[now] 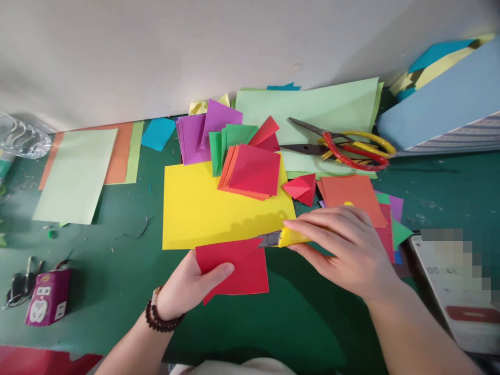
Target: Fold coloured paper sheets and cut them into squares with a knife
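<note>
My left hand (197,281) grips a sheet of red paper (246,271) at its left side, thumb on top and fingers underneath. In my right hand (344,245) is a pair of yellow-handled scissors (287,238), their grey blades at the upper right edge of the red paper. How far the blades are apart is hard to see. Beyond the red sheet lies a large yellow sheet (191,208). A stack of small red and orange squares (255,169) rests partly on it, beside green pieces (238,134) and purple pieces (191,138).
Two pairs of scissors (351,151) with red and yellow handles lie on pale green sheets (312,104). A folded red piece (302,188) sits nearby. At right are a phone (437,291) and a blue box (441,104); at left, a purple socket block (49,297) and clear bottle (23,135).
</note>
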`<action>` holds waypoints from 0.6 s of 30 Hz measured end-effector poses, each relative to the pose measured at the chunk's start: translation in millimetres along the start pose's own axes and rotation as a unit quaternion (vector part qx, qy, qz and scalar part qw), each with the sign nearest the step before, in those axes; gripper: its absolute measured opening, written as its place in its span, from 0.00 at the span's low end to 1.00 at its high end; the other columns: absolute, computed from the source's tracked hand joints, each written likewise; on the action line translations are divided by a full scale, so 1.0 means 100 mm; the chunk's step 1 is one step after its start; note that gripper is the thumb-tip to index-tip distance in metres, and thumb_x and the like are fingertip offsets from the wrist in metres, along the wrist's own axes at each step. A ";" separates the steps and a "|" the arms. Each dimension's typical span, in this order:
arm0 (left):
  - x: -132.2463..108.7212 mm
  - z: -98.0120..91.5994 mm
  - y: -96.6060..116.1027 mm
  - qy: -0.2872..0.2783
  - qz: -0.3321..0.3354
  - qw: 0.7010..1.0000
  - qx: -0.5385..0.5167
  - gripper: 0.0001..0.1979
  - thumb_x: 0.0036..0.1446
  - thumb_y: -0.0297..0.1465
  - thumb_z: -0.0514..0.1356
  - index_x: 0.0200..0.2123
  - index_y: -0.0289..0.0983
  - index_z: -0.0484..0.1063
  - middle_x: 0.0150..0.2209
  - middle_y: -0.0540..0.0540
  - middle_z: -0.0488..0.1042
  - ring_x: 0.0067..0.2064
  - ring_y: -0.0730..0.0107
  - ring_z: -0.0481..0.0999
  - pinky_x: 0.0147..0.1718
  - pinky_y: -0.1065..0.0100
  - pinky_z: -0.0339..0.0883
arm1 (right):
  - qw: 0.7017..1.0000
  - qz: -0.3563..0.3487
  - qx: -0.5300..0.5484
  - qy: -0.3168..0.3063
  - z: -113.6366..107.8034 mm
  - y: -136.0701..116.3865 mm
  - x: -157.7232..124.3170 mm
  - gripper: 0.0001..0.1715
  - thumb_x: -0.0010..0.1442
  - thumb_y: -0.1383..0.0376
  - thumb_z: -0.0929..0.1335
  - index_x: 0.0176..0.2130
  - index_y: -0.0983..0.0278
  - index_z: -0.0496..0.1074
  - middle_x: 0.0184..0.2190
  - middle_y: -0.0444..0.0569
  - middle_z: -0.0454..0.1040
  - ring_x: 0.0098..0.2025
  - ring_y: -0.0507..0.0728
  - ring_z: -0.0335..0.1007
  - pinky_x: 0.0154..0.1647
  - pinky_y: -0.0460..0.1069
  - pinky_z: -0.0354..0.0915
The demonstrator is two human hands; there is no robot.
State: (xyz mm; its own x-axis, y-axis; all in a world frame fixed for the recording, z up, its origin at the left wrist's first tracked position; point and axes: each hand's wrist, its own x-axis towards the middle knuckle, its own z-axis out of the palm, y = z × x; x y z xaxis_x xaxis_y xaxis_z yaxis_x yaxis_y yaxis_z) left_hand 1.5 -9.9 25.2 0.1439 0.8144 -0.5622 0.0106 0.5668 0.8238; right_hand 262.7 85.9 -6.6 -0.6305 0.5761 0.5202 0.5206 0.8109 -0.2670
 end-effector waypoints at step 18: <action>0.05 0.11 -0.13 -0.008 0.003 0.996 -0.088 0.22 0.57 0.42 0.65 0.52 0.39 0.74 0.53 0.43 0.77 0.54 0.53 0.76 0.51 0.59 0.73 | 1.000 0.001 0.028 -0.004 0.03 -0.08 0.01 0.18 0.59 0.68 0.72 0.50 0.60 0.72 0.37 0.48 0.78 0.39 0.58 0.74 0.42 0.54 0.65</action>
State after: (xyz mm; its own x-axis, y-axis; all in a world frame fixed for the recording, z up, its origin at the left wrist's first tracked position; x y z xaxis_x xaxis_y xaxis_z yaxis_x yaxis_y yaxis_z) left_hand 12.7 -14.5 13.0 0.1589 0.8168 -0.5546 -0.1633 0.5758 0.8011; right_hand 256.0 80.4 -6.2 -0.6343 0.5775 0.5140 0.4887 0.8147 -0.3122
